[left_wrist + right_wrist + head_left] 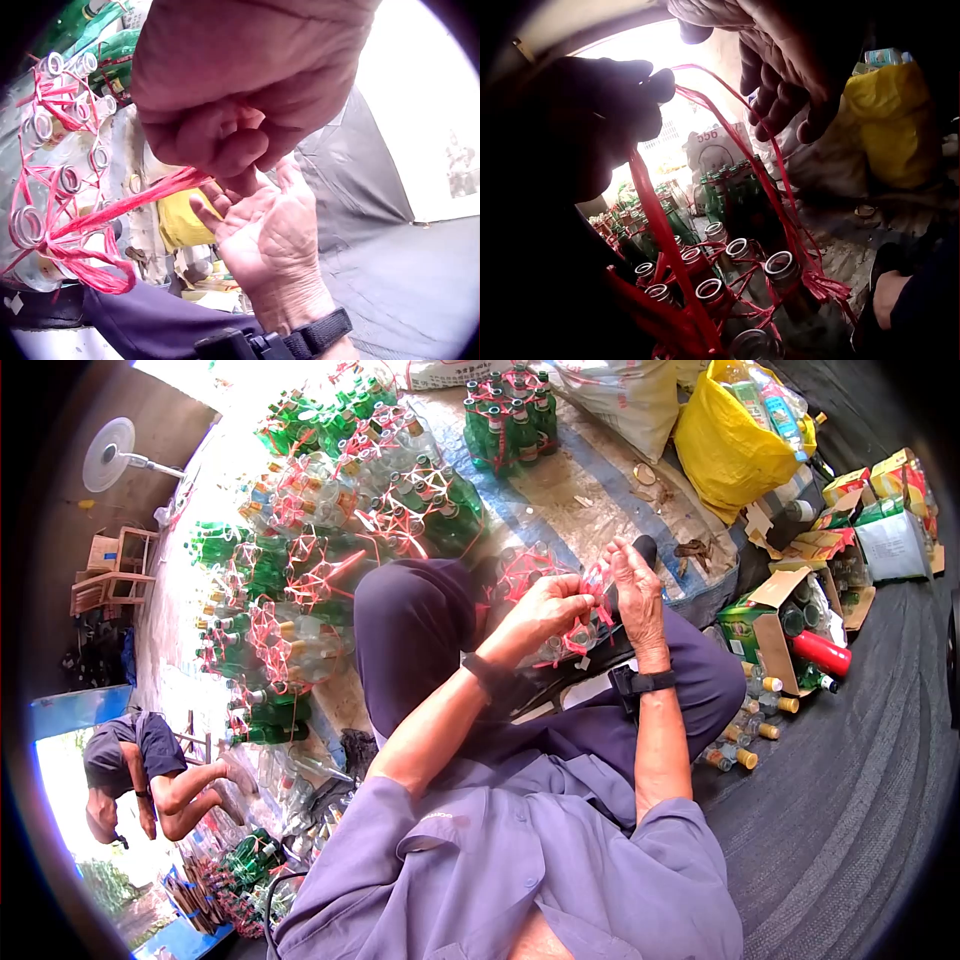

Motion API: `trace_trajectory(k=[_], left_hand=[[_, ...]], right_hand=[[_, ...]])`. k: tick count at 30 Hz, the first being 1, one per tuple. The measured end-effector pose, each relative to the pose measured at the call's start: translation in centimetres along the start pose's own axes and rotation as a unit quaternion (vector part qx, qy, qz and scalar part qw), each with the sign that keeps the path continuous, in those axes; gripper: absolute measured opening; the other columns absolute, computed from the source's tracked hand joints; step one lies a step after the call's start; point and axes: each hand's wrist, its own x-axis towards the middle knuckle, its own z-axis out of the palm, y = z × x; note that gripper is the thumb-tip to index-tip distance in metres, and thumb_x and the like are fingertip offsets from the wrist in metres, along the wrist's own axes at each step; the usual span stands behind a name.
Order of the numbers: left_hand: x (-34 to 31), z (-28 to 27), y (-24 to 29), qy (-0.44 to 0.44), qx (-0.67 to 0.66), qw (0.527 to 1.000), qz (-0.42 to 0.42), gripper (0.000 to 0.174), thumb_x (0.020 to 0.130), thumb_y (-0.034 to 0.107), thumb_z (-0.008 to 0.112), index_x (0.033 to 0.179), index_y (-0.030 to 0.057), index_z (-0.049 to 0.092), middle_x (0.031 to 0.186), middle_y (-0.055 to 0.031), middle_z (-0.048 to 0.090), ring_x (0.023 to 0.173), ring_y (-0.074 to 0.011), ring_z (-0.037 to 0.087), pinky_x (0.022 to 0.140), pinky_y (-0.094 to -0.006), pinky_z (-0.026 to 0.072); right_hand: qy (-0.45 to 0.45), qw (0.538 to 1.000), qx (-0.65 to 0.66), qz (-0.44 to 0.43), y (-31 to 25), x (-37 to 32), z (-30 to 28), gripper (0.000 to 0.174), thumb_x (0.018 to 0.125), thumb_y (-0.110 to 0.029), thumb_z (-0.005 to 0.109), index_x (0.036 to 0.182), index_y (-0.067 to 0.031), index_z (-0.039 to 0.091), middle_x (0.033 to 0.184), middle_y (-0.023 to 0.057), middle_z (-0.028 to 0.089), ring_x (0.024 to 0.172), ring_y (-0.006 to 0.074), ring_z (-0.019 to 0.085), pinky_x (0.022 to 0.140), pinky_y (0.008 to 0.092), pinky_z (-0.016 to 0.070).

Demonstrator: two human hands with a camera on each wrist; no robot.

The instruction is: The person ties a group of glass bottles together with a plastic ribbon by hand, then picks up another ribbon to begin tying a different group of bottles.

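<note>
My left hand [545, 615] pinches a red plastic string [142, 199] between curled fingers and thumb. The string runs down to a bundle of clear glass bottles [781, 266], wound about their necks in a web. Beside it my right hand [640, 600] is raised, its palm [266, 236] turned to the left hand and its fingers loosely bent with nothing gripped. A strand of the string passes close by those fingertips in the right wrist view. The bottle bundle stands upright between my legs, partly hidden by my hands in the head view.
Many tied bundles of green and clear bottles [290, 610] stand at the left. Ahead is another green bundle [510, 425]. A yellow bag [740, 455] and cardboard boxes [780, 625] with bottles lie at the right. Another person [150, 770] bends over at the far left.
</note>
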Motion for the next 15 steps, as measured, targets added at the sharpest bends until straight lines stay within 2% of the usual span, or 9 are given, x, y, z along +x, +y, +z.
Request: trace_trajectory(k=[1, 3, 4, 7, 8, 10, 12, 14, 15], left_hand=[[0.0, 0.0, 0.3, 0.0, 0.001, 1.0, 0.001, 0.015, 0.099, 0.019, 0.059, 0.1, 0.0057, 0.067, 0.076, 0.0036, 0.062, 0.059, -0.0018, 0.048, 0.052, -0.0192, 0.0372], [0.1, 0.1, 0.8, 0.005, -0.01, 1.0, 0.011, 0.016, 0.1, 0.017, 0.057, 0.101, 0.0049, 0.067, 0.076, 0.0039, 0.062, 0.06, -0.0016, 0.048, 0.054, -0.0189, 0.0379], [0.1, 0.2, 1.1, 0.003, -0.009, 1.0, 0.013, 0.016, 0.1, 0.017, 0.057, 0.101, 0.0049, 0.067, 0.076, 0.0039, 0.062, 0.06, -0.0016, 0.048, 0.054, -0.0189, 0.0379], [-0.1, 0.2, 1.9, 0.016, 0.013, 1.0, 0.018, 0.016, 0.1, 0.016, 0.056, 0.101, 0.0042, 0.067, 0.076, 0.0038, 0.062, 0.061, -0.0015, 0.048, 0.055, -0.0184, 0.0382], [-0.2, 0.1, 2.0, 0.024, 0.02, 0.999, 0.023, 0.016, 0.099, 0.015, 0.056, 0.101, 0.0041, 0.067, 0.076, 0.0041, 0.062, 0.061, -0.0013, 0.048, 0.055, -0.0184, 0.0381], [-0.2, 0.0, 2.2, 0.031, 0.027, 0.999, 0.028, 0.016, 0.099, 0.015, 0.056, 0.101, 0.004, 0.067, 0.076, 0.0044, 0.061, 0.062, -0.0011, 0.048, 0.055, -0.0183, 0.038], [-0.2, -0.2, 2.4, 0.022, 0.027, 0.999, 0.04, 0.016, 0.099, 0.016, 0.057, 0.101, 0.0041, 0.068, 0.075, 0.0057, 0.06, 0.062, -0.001, 0.049, 0.055, -0.0187, 0.0378], [-0.2, -0.1, 2.7, 0.023, 0.052, 0.998, 0.034, 0.016, 0.099, 0.017, 0.057, 0.1, 0.0041, 0.068, 0.074, 0.006, 0.059, 0.062, -0.001, 0.048, 0.055, -0.0191, 0.0376], [-0.2, 0.0, 2.9, 0.023, 0.077, 0.996, 0.028, 0.017, 0.099, 0.018, 0.058, 0.099, 0.0042, 0.067, 0.074, 0.0063, 0.058, 0.062, -0.0009, 0.048, 0.055, -0.0195, 0.0373]], right_hand=[[0.0, 1.0, 0.0, -0.001, 0.3, 0.1, -0.1, 0.049, 0.103, -0.035, 0.054, 0.128, 0.0077, 0.058, 0.115, 0.0192, 0.069, 0.103, 0.0207, 0.067, 0.09, 0.0335, 0.0512], [0.032, 0.995, 0.065, 0.065, 1.0, 0.4, -0.7, 0.057, 0.105, -0.042, 0.049, 0.13, 0.0079, 0.056, 0.115, 0.017, 0.066, 0.104, 0.022, 0.066, 0.093, 0.0333, 0.05], [0.034, 0.995, 0.065, 0.063, 1.4, 0.4, -1.0, 0.057, 0.105, -0.042, 0.049, 0.13, 0.0079, 0.056, 0.115, 0.017, 0.066, 0.104, 0.022, 0.066, 0.093, 0.0333, 0.05], [0.1, 0.989, 0.063, 0.086, 2.6, 0.4, -1.5, 0.06, 0.104, -0.045, 0.049, 0.129, 0.0088, 0.055, 0.113, 0.017, 0.066, 0.097, 0.0222, 0.067, 0.088, 0.0318, 0.0509], [0.102, 0.989, 0.064, 0.086, 2.2, 0.4, -1.5, 0.06, 0.104, -0.045, 0.049, 0.129, 0.0088, 0.055, 0.113, 0.017, 0.066, 0.097, 0.0222, 0.067, 0.088, 0.0318, 0.0509], [0.172, 0.973, 0.083, 0.13, 1.6, 0.4, -1.5, 0.049, 0.106, -0.037, 0.046, 0.118, 0.0082, 0.061, 0.105, 0.0159, 0.07, 0.091, 0.0209, 0.068, 0.083, 0.0334, 0.0512], [0.19, 0.969, 0.103, 0.121, 1.9, 0.7, -2.0, 0.045, 0.105, -0.034, 0.049, 0.12, 0.0071, 0.061, 0.107, 0.0159, 0.071, 0.094, 0.0231, 0.068, 0.085, 0.0342, 0.0514], [0.244, 0.965, -0.101, -0.014, 2.1, 0.8, -2.3, 0.043, 0.104, -0.032, 0.052, 0.123, 0.0058, 0.061, 0.109, 0.0157, 0.07, 0.099, 0.0268, 0.068, 0.09, 0.0348, 0.0508], [0.23, 0.971, -0.052, -0.024, 0.3, 0.6, -2.0, 0.042, 0.104, -0.031, 0.053, 0.126, 0.0051, 0.061, 0.113, 0.0149, 0.07, 0.106, 0.0259, 0.066, 0.094, 0.0342, 0.0495]])
